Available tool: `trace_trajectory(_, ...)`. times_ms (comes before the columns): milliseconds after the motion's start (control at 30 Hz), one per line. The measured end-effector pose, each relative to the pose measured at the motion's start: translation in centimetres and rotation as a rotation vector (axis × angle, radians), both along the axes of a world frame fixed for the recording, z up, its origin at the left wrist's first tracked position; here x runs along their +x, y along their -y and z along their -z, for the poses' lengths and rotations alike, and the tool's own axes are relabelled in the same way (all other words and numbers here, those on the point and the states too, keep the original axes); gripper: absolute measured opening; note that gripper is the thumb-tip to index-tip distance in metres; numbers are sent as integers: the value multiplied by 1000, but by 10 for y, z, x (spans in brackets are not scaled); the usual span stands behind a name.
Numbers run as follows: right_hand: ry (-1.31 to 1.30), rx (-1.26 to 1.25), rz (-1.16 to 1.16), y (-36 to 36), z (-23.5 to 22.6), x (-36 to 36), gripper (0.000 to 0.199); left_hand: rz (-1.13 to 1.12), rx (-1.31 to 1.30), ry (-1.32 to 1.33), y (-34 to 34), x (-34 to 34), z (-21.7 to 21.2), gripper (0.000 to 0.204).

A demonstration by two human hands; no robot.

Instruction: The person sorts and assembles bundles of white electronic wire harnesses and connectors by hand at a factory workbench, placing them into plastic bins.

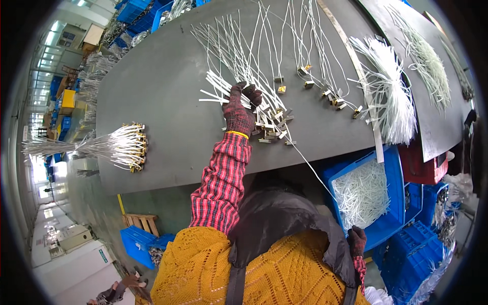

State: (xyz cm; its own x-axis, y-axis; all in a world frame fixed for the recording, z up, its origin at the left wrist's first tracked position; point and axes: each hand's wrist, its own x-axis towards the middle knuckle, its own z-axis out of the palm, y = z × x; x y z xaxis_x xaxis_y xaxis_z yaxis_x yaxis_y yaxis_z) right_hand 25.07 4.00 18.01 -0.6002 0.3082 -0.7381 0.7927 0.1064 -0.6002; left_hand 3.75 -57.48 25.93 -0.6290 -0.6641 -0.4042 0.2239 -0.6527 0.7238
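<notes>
My left hand point(240, 109), in a dark maroon glove, is closed round a bunch of short white tubes point(217, 86) whose ends stick out to its left. Just beyond and beside it lie thin white wires point(231, 48) with small metal end pieces point(272, 124) clustered at their near ends. Down at the right, my right hand point(357, 240), also gloved, is at the near edge of a blue bin point(373, 231) full of loose white tubes point(362, 195). Its fingers are curled together, and what they hold is too small to make out. One wire point(307, 162) runs over the table edge toward that bin.
On the dark table point(168, 91), a tied wire bundle point(101, 145) lies at the left edge. More wires with metal ends point(325, 91) spread at the far right, beside a metal strip point(368, 96) and a thick white bundle point(389, 91). Blue crates point(412, 259) stand at lower right.
</notes>
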Motion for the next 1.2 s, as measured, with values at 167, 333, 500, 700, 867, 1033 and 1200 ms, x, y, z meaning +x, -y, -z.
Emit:
trace_trajectory(167,-41,-64,-174,32,2,-14,31,79,39,-7,-43,-1,-1,23)
trace_trajectory(333,-406,-473,-394,225,-22,-123,57,404,-181,-47,-86,20,8,32)
trace_trajectory(500,-532,-637,-484,374,-71,-210,53,337,-132,61,-102,16,32,35)
trace_trajectory(700,-1195,-75,-1048,427,-32,-307,45,435,-487,641,-13,27,-7,38)
trace_trajectory(867,-984,561,-1534,478,-10,-370,32,344,-270,371,21,54,-14,28)
trace_trajectory(1033,-1138,509,-1504,473,-19,-360,28,298,-246,268,36,56,-21,29)
trace_trajectory(1200,-1378,503,-1526,427,-90,-279,32,278,-106,252,2,6,-15,28)
